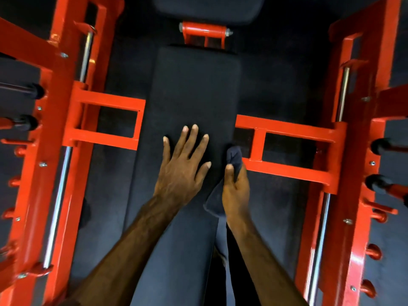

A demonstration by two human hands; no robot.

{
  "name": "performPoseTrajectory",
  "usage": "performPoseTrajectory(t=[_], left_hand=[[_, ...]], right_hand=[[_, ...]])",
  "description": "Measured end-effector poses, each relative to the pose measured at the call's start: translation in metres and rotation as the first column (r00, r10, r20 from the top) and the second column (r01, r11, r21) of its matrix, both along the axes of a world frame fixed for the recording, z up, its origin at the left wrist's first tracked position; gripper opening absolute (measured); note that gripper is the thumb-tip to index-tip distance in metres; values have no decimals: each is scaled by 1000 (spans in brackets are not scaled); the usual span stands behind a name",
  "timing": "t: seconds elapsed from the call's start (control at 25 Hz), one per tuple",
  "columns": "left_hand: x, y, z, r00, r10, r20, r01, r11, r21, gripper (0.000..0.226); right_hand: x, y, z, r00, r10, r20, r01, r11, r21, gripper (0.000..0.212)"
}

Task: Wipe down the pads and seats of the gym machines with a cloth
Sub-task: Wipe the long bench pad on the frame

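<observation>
A long black padded bench runs down the middle of a red machine frame. My left hand lies flat on the pad with its fingers spread. Beside it, at the pad's right edge, my right hand grips a dark bunched cloth. One end of the cloth sticks out above my thumb and another fold hangs below my palm. A second black pad sits at the top of the view, beyond a red hinge bracket.
Red cross braces reach toward the bench from red uprights on both sides. Chrome guide rods run along the uprights. Red pegs and black-capped handles stick out at the far left and right. The floor is dark.
</observation>
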State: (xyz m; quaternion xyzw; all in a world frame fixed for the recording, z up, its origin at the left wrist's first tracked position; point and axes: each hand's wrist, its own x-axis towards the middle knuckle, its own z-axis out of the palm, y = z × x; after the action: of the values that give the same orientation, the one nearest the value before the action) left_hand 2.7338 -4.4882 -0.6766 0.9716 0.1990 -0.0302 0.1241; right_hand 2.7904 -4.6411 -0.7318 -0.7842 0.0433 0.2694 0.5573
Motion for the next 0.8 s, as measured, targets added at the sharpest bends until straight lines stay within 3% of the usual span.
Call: performPoseTrajectory(t=[0.16, 0.36, 0.44, 0.6, 0.8], left_hand=[[27, 19, -3, 999, -5, 32, 5, 1000, 11, 64], [56, 40, -2, 998, 12, 54, -14, 999, 30, 65], [64, 46, -2, 998, 9, 62, -12, 999, 41, 64], [71, 49, 0, 998, 18, 65, -22, 999, 49, 63], [84, 63, 5, 995, 94, 16, -95, 995, 39, 66]], right_hand=[[73, 43, 5, 998, -48, 48, 43, 995, 94, 61], [38, 18, 27, 999, 8, -43, -4, 995, 95, 56], [75, 39, 18, 999, 10, -37, -4, 989, 149, 53], [165, 93, 10, 998, -19, 65, 16, 999, 51, 58], [115, 62, 33, 999, 53, -5, -52, 990, 130, 53]])
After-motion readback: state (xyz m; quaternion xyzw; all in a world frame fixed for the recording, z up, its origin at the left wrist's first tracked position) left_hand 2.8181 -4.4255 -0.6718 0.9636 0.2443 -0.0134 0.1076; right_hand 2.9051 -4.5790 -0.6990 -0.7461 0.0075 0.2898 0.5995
